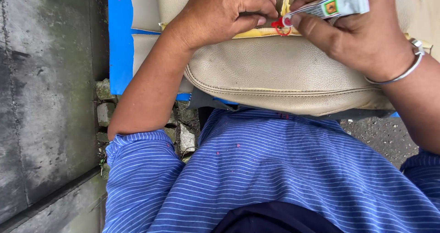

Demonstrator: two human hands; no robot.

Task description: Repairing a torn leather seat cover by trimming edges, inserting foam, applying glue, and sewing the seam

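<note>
Small soft glue tube (341, 3), light, squeezable, pinched mid-body in right hand (362, 36) fingers; left hand (220, 13) fingers pressed closed on beige seat cushion (284, 72) seam.

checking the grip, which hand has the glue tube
The right hand, the one with the metal bangle, holds the small tube; the left hand only presses the beige seat cover.

A cushion (284, 72) lies across a board (120, 40), just beyond the person's chest. On its far edge the left hand (220, 13) rests left of the seam (266, 32), and the right hand (357, 31) right of it, holding a tube (337, 5) whose tip meets the seam. Stones (181, 132) lie on the ground below the cushion's left corner.
</note>
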